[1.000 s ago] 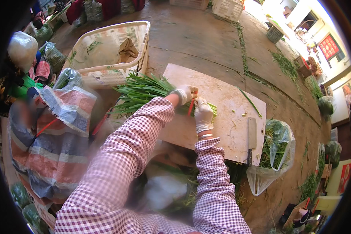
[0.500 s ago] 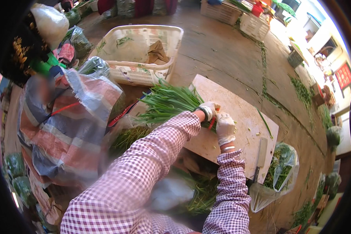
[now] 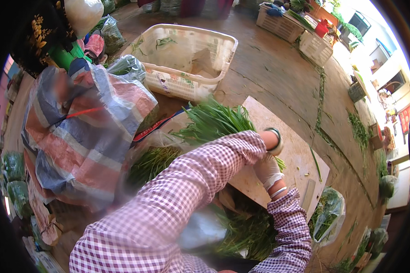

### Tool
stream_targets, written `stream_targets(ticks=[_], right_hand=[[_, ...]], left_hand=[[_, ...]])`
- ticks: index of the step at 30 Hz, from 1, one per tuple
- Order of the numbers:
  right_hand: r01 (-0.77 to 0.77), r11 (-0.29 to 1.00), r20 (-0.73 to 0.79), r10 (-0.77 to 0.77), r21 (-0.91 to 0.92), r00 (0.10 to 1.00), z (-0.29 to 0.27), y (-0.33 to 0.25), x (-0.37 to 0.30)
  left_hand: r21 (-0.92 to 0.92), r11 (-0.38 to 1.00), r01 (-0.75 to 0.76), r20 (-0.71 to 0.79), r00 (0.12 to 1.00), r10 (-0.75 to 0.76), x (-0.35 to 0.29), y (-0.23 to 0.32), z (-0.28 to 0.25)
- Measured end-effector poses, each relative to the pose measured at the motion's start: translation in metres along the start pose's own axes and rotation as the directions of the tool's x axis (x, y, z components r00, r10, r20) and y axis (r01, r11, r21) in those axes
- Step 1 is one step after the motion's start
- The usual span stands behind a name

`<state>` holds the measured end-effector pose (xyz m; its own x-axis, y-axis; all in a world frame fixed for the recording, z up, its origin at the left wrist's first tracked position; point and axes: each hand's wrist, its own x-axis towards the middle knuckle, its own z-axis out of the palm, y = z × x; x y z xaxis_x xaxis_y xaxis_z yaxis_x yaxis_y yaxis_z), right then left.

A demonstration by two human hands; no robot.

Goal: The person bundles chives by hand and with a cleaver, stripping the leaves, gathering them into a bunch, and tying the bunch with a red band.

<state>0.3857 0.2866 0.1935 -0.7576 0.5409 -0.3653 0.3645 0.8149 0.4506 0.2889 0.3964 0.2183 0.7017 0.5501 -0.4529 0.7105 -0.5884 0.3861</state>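
Observation:
A thick bunch of long flat green leaves, garlic chives by their look (image 3: pixel 216 119), lies over the left part of a pale chopping board (image 3: pixel 284 129). My left hand (image 3: pixel 278 147), in a white glove with a dark green bangle at the wrist, bends over the stem end; its fingers are hidden. Below it, my gloved right hand (image 3: pixel 266 170) is closed about the stems, partly covered by my left forearm. Cut stem ends (image 3: pixel 280 164) stick out beyond my right hand. A cleaver (image 3: pixel 308 196) lies on the board's near right edge, its handle hidden by my right sleeve.
A clear bag of green trimmings (image 3: pixel 328 214) stands right of the board. Beyond the bunch is a white plastic crate (image 3: pixel 187 82). A striped woven sack (image 3: pixel 86 136) fills the left. Loose greens (image 3: pixel 248 232) lie below my arms. More crates (image 3: pixel 315 49) stand far right.
My left hand has turned over and moved right, so its fingers are now hidden. The red strip seen at the stems is out of sight. The whole view has shifted a little.

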Motion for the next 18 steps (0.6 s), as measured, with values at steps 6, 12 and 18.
stream_targets(ticks=[6, 12, 18], right_hand=[[0.148, 0.187, -0.203, 0.324, 0.971, 0.924, 0.066, -0.024, 0.022], [-0.062, 0.482, -0.033, 0.185, 0.874, 0.982, -0.009, 0.001, 0.029], [-0.403, 0.525, 0.190, 0.413, 0.750, 0.891, -0.010, 0.029, 0.025]], left_hand=[[0.002, 0.989, 0.146, -0.003, 0.989, -0.146, -0.009, 0.041, -0.005], [-0.431, 0.897, 0.101, -0.595, 0.715, -0.366, -0.077, 0.021, 0.022], [-0.749, 0.650, 0.129, -0.490, 0.554, -0.673, -0.142, 0.048, 0.083]])
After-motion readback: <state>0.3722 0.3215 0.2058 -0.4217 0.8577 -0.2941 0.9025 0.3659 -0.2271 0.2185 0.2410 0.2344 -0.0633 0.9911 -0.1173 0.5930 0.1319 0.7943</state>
